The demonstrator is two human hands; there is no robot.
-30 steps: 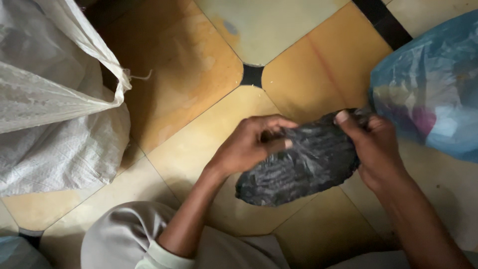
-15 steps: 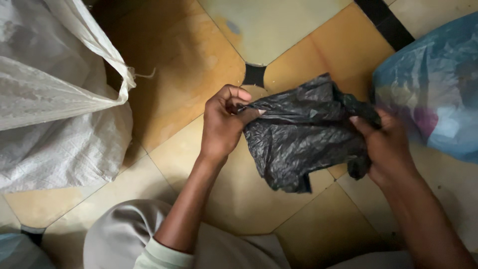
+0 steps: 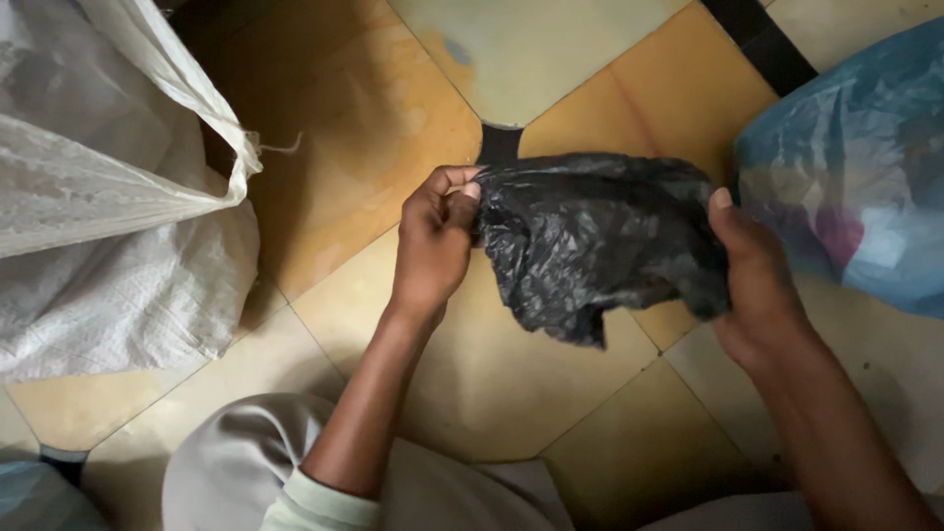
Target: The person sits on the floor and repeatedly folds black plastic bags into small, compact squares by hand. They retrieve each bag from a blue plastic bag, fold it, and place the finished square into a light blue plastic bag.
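Observation:
A crumpled black plastic bag (image 3: 590, 241) hangs stretched between both my hands above the tiled floor. My left hand (image 3: 433, 246) pinches its left edge between thumb and fingers. My right hand (image 3: 757, 280) grips the bag's right edge, thumb on top. The bag's lower corner droops toward me.
A large white woven sack (image 3: 108, 197) with an open mouth stands at the left. A translucent blue plastic bag (image 3: 855, 167) with coloured things inside lies at the right. Yellow and cream floor tiles (image 3: 374, 108) lie beneath. My knees in light trousers (image 3: 236, 462) are at the bottom.
The black bag went from a bunched lump to being pulled open and spread wide. My left hand moved left and up; my right hand shifted its grip on the right edge.

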